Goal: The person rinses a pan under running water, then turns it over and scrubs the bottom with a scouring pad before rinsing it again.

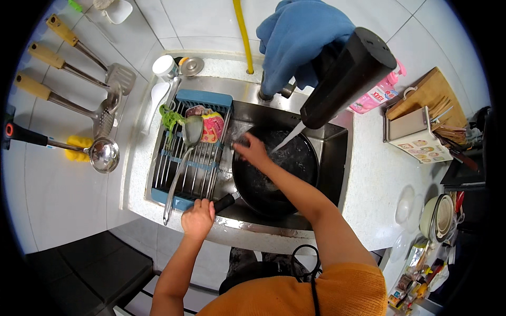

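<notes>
Water (289,137) runs into the pan (263,196), rinsing seemingly unfinished; left hand (197,218) grips its handle (224,203), right hand (253,150), fingers loosely parted, looks empty

Black-handled ladle (104,155) at left, wooden cutting board (426,90) at right
A wooden-handled slotted turner (122,79) hangs against the tiled wall (58,179); a chopstick holder (416,135) stands just beside the board.

The pale counter (375,195) carries a sink (336,152), just ahead of the left hand's (198,218) grip. In the sink, a dish rack (204,99) lies ahead of this grip and a black pan (276,181) to its right. On the counter, farther ahead, lies a white spoon (159,92); far to the right stands a chopstick box (414,138).
</notes>
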A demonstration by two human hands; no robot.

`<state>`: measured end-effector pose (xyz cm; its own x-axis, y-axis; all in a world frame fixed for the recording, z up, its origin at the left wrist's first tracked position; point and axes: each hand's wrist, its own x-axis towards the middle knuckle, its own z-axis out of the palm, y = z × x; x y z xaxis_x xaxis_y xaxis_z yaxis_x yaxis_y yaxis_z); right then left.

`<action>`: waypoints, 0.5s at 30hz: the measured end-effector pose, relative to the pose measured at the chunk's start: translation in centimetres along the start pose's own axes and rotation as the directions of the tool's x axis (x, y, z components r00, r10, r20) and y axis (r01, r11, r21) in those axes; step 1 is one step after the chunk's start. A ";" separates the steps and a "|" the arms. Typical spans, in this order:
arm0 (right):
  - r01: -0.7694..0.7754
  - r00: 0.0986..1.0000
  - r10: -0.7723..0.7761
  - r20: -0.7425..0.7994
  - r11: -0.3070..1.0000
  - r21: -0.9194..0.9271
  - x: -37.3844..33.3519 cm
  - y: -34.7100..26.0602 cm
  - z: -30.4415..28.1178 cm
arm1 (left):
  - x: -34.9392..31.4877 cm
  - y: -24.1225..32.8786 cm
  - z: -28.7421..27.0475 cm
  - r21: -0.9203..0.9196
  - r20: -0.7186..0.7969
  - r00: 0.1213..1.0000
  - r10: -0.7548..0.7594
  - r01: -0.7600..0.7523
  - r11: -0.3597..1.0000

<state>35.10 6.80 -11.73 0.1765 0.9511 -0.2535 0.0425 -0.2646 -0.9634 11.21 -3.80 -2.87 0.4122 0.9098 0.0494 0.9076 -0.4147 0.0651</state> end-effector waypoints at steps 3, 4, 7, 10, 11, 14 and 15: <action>-0.132 0.941 0.198 -0.274 0.961 0.243 3.7 1.3 -1.3 | -0.1 -0.2 0.3 0.009 -0.003 1.000 0.005 -0.005 1.000; -0.062 0.897 0.207 -0.390 0.933 0.354 4.6 2.4 -2.4 | -0.1 -0.3 0.4 0.016 -0.008 1.000 0.013 -0.013 1.000; 0.002 0.492 0.283 -0.823 0.946 0.325 9.4 17.3 -10.9 | 0.5 0.5 0.4 -0.026 -0.013 0.999 0.048 -0.049 0.998; -0.149 0.469 0.187 -0.863 0.980 0.132 2.5 9.8 -9.9 | -0.3 -0.8 0.3 0.014 -0.020 1.000 -0.017 0.017 1.000; -0.347 0.524 -0.073 -0.849 0.891 -0.291 -0.1 9.5 -10.8 | -0.3 -0.6 0.3 0.009 -0.018 1.000 -0.008 0.009 1.000; -0.292 0.905 -0.110 -0.412 0.543 -0.787 -6.4 8.4 -12.6 | -0.1 -0.2 0.2 -0.011 -0.027 1.000 0.013 -0.014 1.000; -0.293 0.944 0.005 -0.329 0.466 -0.835 -7.4 9.5 -12.9 | 0.1 -0.2 0.4 -0.021 -0.028 0.999 0.016 -0.017 1.000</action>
<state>46.90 -4.80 -17.90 0.4901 0.8446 -0.2155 0.7893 -0.5349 -0.3015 11.12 -3.69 -3.29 0.4245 0.9021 0.0782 0.8987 -0.4302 0.0851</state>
